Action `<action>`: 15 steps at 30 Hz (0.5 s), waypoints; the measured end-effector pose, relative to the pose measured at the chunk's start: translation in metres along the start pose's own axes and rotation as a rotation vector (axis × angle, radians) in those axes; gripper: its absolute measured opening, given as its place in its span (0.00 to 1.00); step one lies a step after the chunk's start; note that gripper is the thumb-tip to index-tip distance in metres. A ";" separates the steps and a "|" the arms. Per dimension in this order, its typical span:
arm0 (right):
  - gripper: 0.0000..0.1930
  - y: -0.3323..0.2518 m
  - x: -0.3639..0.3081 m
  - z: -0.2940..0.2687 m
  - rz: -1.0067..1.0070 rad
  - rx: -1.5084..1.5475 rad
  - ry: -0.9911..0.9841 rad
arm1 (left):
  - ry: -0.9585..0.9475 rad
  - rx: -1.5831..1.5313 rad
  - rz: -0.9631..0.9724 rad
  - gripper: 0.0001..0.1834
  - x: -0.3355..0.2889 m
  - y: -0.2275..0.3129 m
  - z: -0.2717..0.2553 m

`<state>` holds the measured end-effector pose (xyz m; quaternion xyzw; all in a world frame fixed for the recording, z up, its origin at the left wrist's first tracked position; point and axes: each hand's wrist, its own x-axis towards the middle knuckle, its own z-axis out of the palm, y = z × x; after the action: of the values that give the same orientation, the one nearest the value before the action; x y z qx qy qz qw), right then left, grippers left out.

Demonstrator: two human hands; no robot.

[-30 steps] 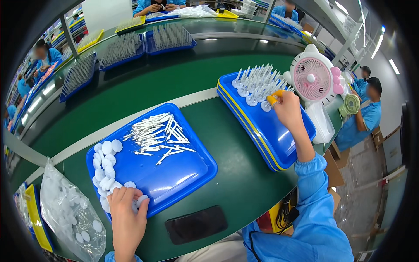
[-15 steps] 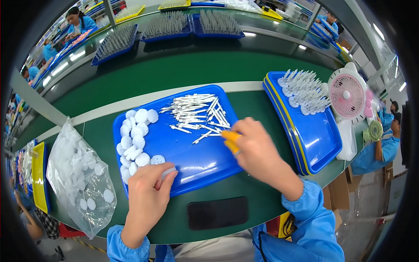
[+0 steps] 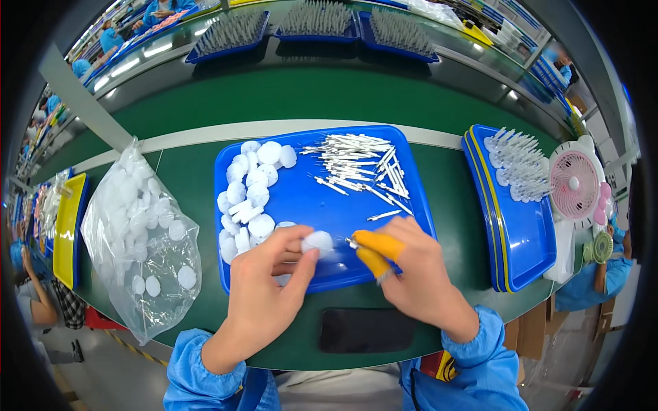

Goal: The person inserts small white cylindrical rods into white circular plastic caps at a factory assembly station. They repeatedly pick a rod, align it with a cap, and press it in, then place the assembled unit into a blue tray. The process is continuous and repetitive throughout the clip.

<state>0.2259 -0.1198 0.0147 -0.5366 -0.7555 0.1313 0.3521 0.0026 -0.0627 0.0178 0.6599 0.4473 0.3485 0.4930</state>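
Observation:
My left hand (image 3: 271,281) pinches a round white disc (image 3: 317,244) between thumb and fingers, over the front part of a blue tray (image 3: 322,268). Facing it, my right hand (image 3: 421,274) wears yellow finger covers and grips a thin white stick (image 3: 351,242). The stick's tip points toward the disc, with a small gap between them. White discs (image 3: 257,193) are heaped along the tray's left side. Loose white sticks (image 3: 353,159) with thin tips lie in a pile at its back right.
A clear bag (image 3: 140,236) of white discs lies left of the tray. Between my forearms sits a black phone (image 3: 367,330). To the right are stacked trays (image 3: 524,257) bearing upright sticks on discs (image 3: 517,164), beside a pink fan (image 3: 574,183). More filled trays (image 3: 319,20) stand across.
My right hand has come from the stick pile toward my left hand, now with a stick. My left hand has lifted its disc and turned it toward the right. The whole view has shifted.

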 end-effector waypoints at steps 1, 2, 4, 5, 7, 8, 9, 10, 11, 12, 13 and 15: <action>0.27 -0.013 -0.003 -0.003 0.024 0.070 -0.007 | -0.042 -0.051 -0.019 0.08 -0.002 -0.002 0.002; 0.27 -0.020 -0.005 -0.003 0.047 0.140 -0.014 | -0.083 -0.102 -0.038 0.09 -0.004 -0.003 0.003; 0.28 -0.021 -0.010 0.001 0.017 0.152 -0.002 | -0.116 -0.138 -0.039 0.09 -0.004 -0.004 0.007; 0.28 -0.020 -0.012 0.004 0.027 0.143 -0.001 | -0.125 -0.156 -0.032 0.09 -0.004 -0.005 0.009; 0.27 -0.018 -0.014 0.006 0.041 0.136 0.002 | -0.160 -0.162 -0.040 0.09 -0.003 -0.004 0.009; 0.27 -0.018 -0.014 0.006 0.047 0.137 0.005 | -0.188 -0.151 -0.055 0.09 -0.002 -0.001 0.007; 0.27 -0.018 -0.015 0.006 0.052 0.135 0.006 | -0.216 -0.142 -0.069 0.09 -0.002 0.001 0.006; 0.26 -0.018 -0.016 0.007 0.051 0.145 0.011 | -0.218 -0.145 -0.086 0.09 -0.001 -0.001 0.006; 0.26 -0.017 -0.017 0.008 0.049 0.156 0.016 | -0.219 -0.147 -0.103 0.09 -0.001 -0.003 0.007; 0.25 -0.017 -0.018 0.010 0.045 0.168 0.020 | -0.218 -0.148 -0.120 0.09 -0.001 -0.004 0.007; 0.25 -0.018 -0.018 0.009 0.070 0.187 0.031 | -0.185 -0.169 -0.126 0.09 -0.001 -0.005 0.007; 0.24 -0.020 -0.018 0.006 0.123 0.222 0.054 | -0.121 -0.213 -0.136 0.09 0.001 -0.004 0.007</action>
<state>0.2105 -0.1434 0.0149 -0.5431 -0.6922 0.2207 0.4209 0.0087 -0.0635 0.0119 0.5918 0.4208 0.3193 0.6089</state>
